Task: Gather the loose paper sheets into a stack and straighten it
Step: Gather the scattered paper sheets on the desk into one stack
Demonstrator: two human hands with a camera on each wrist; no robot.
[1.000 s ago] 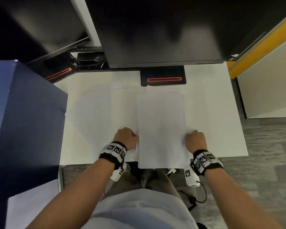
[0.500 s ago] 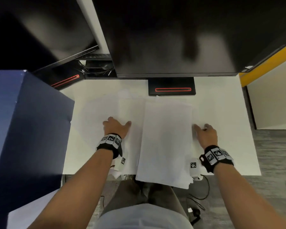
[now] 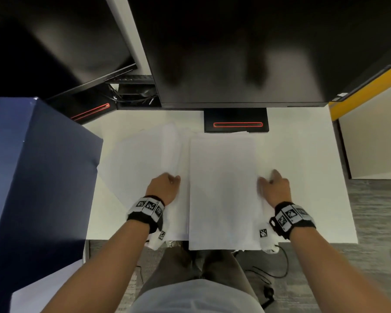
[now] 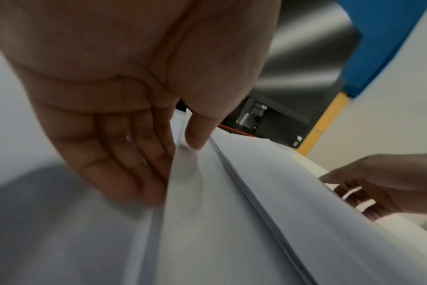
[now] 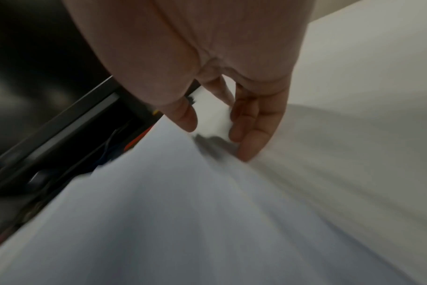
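The stack of plain white paper sheets lies in the middle of the flat white desk top, its long axis running from twelve o'clock, at the black monitor foot with a red strip, to six o'clock, where the near end overhangs the desk edge above the person's lap. It sits squarely between the hands, each about equally near one long edge, so the coming squeeze should run across the short axis, nine to three o'clock.

The left hand is at the stack's nine o'clock side, thumb and fingers pinching the raised edge of loose white sheets that fan out toward ten o'clock. The right hand is at three o'clock with relaxed, straightish fingers pressed against the stack's edge; whether it clasps any sheet I cannot tell (the wrist view is blurred).

Compared with half a second ago, both hands have closed in: the left has come right to the loose sheets' edge and lifted it, and the stack, then skewed, now lies nearly straight.
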